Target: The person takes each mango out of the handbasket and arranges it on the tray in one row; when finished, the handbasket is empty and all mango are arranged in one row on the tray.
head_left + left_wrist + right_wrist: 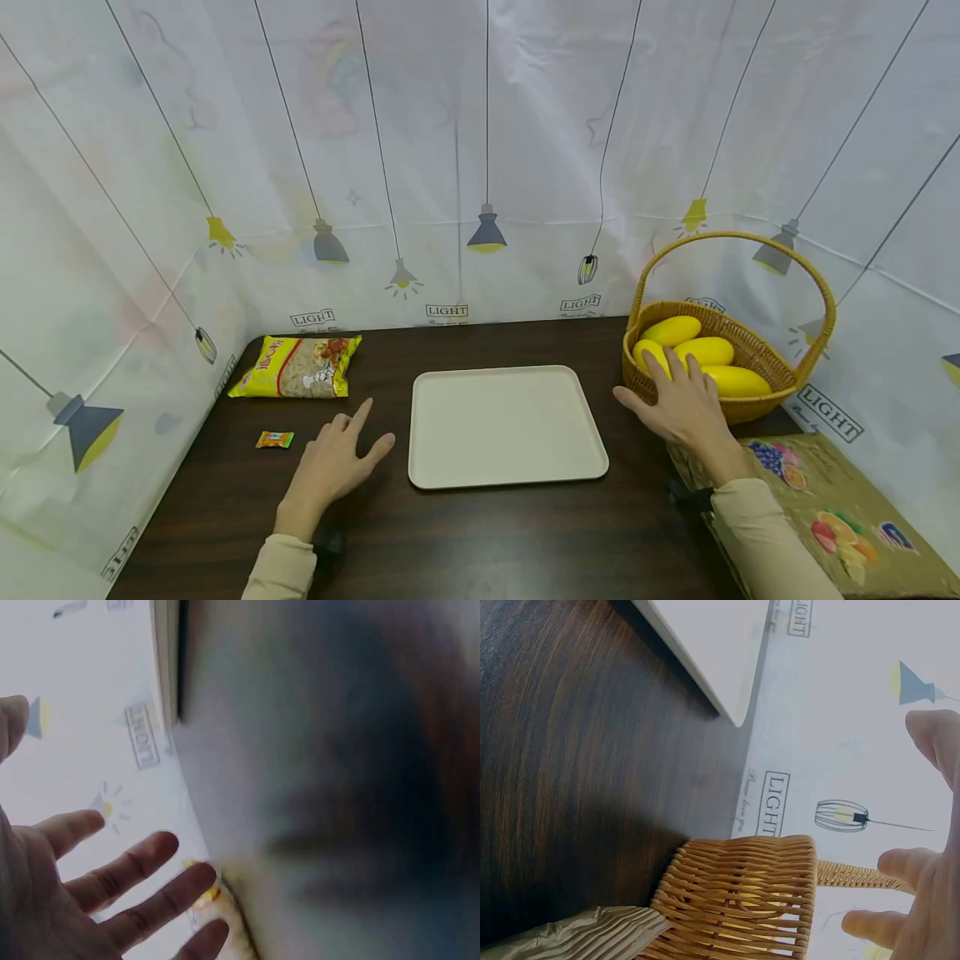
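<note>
Right hand (682, 404) was over the near-left side of a wicker basket (757, 407); grip wide, thumb well apart from the fingers, nothing held. Fingertips overlapped the yellow fruits (738, 382) in the head view; contact could not be told. The right-wrist view had the fingers above the basket rim.

At least four fruits lay together inside the basket, which stood at the counter's (525, 542) far right, its handle upright. A brown bag (847, 508) printed with fruit lay just in front.

Left hand (330, 462) was left of a pale rectangular tray (510, 425), apart from it; grip loose and open, fingers spread, nothing held. Near it lay a small wrapped packet (274, 439), and farther back a yellow printed bag (296, 367). A lamp-printed sheet (420, 167) hung behind.
</note>
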Tool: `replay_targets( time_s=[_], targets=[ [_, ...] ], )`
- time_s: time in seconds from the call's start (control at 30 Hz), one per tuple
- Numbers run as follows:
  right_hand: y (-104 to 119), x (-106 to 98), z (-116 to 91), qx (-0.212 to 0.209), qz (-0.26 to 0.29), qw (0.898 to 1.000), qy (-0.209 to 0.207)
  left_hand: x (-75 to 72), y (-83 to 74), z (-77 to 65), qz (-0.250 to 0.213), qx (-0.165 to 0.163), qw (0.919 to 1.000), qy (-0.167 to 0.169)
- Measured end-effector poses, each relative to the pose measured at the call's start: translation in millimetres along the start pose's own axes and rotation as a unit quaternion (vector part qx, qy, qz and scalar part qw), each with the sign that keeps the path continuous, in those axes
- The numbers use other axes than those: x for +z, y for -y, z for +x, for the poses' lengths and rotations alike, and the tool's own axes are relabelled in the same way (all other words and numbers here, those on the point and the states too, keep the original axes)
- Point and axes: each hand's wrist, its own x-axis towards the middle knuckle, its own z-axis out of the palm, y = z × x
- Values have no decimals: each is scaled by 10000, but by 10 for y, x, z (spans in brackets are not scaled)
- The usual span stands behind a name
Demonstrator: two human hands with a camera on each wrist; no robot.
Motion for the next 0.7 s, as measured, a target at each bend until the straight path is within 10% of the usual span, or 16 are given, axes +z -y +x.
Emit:
replay_targets(
  time_s=[0.7],
  targets=[
    [-121,-76,-28,-81,-54,9999,-115,308,-297,-59,-851,129,9895,1161]
  ],
)
